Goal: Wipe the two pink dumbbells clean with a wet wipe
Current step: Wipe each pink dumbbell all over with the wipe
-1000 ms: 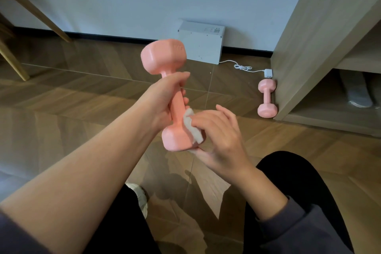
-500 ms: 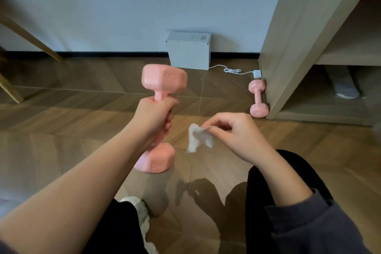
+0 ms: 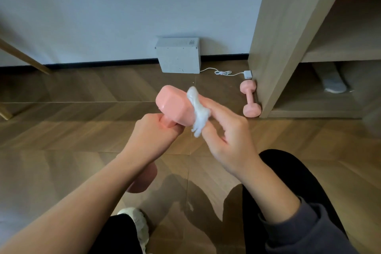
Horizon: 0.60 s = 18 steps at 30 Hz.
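Gripping a pink dumbbell [image 3: 173,105] by the bar with the left hand [image 3: 156,132], just left of centre frame, fingers curling right round it in a tight fist. Holding it off the floor, roughly upright and leaning a little, upper head poking out above the fist, lower head peeking from under the forearm, blurred. Pinching a white wipe [image 3: 198,111] with the right hand [image 3: 228,140], just right of centre, thumb and fingers bunching the crumpled sheet and pressing it against the right side of that upper head. Letting a ragged tail of wipe dangle free below the head, between the two hands.

Looking outward now. Spotting the second dumbbell [image 3: 250,99] right of centre, lying flat on the wood floor [image 3: 72,130], well apart from the hands, tucked right up against the foot of the shelf [image 3: 274,37]. Catching a small white plug [image 3: 247,74] just above it, trailing a thin white cable [image 3: 222,72] leftward to a grey box [image 3: 178,55] sitting against the wall [image 3: 103,6] at upper centre. Glimpsing a grey shoe [image 3: 334,84] in the shelf's bottom bay at far right. Noting a slanting wooden leg [image 3: 24,57] at the left edge, a fuzzy slipper [image 3: 136,220] at bottom centre, and a grey sleeve [image 3: 309,231] at lower right.
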### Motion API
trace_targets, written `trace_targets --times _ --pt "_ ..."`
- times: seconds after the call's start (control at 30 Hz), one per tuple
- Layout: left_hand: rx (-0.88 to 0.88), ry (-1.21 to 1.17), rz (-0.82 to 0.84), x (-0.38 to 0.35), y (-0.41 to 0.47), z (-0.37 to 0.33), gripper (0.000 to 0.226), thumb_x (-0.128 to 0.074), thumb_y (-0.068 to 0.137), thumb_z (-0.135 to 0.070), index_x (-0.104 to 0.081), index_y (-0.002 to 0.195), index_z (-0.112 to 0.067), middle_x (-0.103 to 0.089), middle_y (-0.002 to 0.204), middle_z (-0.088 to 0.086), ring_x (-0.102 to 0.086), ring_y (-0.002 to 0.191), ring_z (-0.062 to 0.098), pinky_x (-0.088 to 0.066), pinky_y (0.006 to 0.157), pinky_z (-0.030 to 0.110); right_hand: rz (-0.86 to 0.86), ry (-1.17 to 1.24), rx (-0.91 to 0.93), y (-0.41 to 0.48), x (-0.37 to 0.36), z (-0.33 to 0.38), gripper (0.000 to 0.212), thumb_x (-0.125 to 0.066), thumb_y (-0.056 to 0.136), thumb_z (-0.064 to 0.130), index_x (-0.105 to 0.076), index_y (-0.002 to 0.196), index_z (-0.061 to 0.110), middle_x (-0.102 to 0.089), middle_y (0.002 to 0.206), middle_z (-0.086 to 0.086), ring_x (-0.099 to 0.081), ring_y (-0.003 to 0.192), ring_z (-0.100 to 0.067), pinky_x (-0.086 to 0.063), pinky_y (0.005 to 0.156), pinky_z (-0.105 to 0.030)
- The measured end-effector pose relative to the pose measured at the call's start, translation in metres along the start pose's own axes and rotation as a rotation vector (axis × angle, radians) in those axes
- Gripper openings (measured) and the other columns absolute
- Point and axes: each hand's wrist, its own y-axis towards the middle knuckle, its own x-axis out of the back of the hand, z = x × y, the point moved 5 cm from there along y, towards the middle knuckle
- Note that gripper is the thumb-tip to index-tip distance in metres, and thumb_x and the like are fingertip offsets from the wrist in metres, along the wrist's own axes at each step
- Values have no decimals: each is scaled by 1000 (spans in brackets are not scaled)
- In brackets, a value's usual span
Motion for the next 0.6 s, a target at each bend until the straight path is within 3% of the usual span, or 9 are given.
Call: trace_targets --times 0.1,0.2,0.33,0.43,0.5,0.6 --pt "-17 72 -43 6 0 -1 29 -58 79 -26 -49 57 -11 -45 38 -9 -41 42 12 -40 50 30 194 -7 -54 -3 -16 1 54 -46 98 31 -44 144 3 -36 158 1 -30 146 -8 -32 117 -42" --pt "-57 174 -50 7 -1 -4 31 -58 80 -30 -51 57 -11 -52 41 -6 -49 46 16 -40 49 28 212 -1 -101 3 -20 1 57 -38 100 40 -37 150 13 -34 159 3 -27 147 -7 -28 117 -53" --pt "-129 307 -19 2 -5 -6 31 -51 75 -43 -52 57 -17 -58 54 -4 -58 58 18 -46 53 31 129 128 -152 11 -17 -4 43 -34 105 23 -44 145 12 -44 153 -2 -34 144 -9 -29 119 -41" --pt "-123 331 -26 4 -3 -6 31 -54 78 -40 -50 56 -19 -58 55 -4 -57 59 19 -47 55 31 31 118 -153 10 -13 -7 39 -39 103 11 -51 140 9 -51 145 -3 -44 137 -8 -37 112 -30" --pt "-115 329 -38 8 -1 -5 31 -57 80 -35 -48 55 -18 -57 54 -2 -56 57 19 -44 54 31 56 148 -121 8 -16 -4 41 -41 102 5 -47 142 7 -51 146 -2 -44 137 -7 -36 111 -25" --pt "-171 371 -18 9 -5 -7 31 -57 81 -33 -47 56 -17 -56 53 -2 -53 53 17 -41 49 30 167 199 -93 7 -24 -1 41 -38 103 8 -45 144 2 -46 150 -5 -38 143 -12 -32 116 -29"
